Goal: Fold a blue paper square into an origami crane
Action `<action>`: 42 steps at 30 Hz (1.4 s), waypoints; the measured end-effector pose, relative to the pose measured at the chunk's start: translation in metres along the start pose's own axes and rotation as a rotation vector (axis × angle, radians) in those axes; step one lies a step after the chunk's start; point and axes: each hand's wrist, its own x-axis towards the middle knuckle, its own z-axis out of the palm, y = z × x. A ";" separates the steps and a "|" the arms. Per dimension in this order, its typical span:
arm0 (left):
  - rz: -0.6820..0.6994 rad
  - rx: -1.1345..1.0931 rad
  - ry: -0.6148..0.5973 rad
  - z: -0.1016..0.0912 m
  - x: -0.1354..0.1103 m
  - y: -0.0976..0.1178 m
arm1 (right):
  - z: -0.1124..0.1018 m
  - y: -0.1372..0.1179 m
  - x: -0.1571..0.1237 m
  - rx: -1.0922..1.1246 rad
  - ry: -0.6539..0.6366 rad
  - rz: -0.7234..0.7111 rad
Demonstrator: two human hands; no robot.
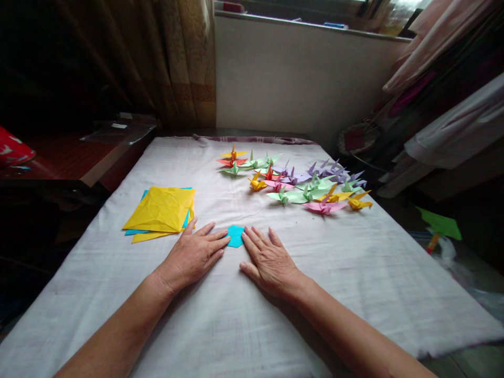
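A small folded piece of blue paper (235,235) lies on the white cloth of the table (354,273), partly hidden under my fingers. My left hand (195,255) lies flat on its left side, fingers stretched out and pressing down. My right hand (268,260) lies flat on its right side, fingers spread the same way. Neither hand grips anything.
A stack of yellow and blue paper sheets (161,212) sits to the left of my hands. Several folded paper cranes (303,184) in many colours are spread across the far right half. A dark wooden cabinet (71,157) stands to the left, hanging clothes (444,105) to the right.
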 end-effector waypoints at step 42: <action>-0.143 -0.194 0.307 0.023 0.015 0.015 | 0.005 0.017 0.037 0.335 0.305 0.039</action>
